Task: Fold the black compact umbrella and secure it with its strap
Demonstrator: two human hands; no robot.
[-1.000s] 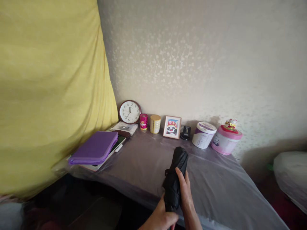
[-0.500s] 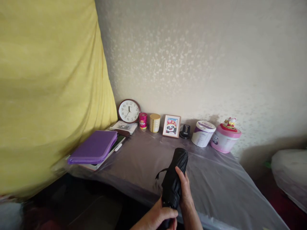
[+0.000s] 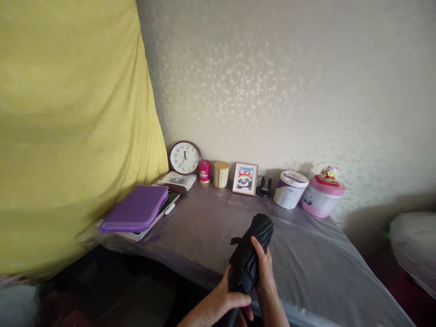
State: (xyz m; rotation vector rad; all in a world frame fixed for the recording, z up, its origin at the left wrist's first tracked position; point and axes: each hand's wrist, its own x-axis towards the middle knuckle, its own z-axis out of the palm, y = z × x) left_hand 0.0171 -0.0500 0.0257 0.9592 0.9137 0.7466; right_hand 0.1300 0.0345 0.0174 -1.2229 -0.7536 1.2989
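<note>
A folded black umbrella [image 3: 250,259] is held between my two hands, above the front edge of the table. It slants, with its far end pointing up and to the right. My left hand [image 3: 228,297] is closed round its lower end near the handle, some fingers hidden behind it. Along the right side of the folded cloth, my right hand [image 3: 264,265] grips it with the thumb on top; its other fingers are out of sight. A short strap [image 3: 235,240] sticks out loose on the umbrella's left side.
On the covered table [image 3: 200,227], a purple zip folder [image 3: 136,206] lies over flat items at left. Along the wall stand a clock [image 3: 185,157], a pink tin [image 3: 205,171], a yellow can [image 3: 221,175], a picture frame [image 3: 245,179], a white tub [image 3: 290,190] and a pink tub [image 3: 322,200].
The umbrella has turned a little, its far end moving right and slightly down. Its strap has swung upward. Both hands keep their hold, and the view has shifted slightly.
</note>
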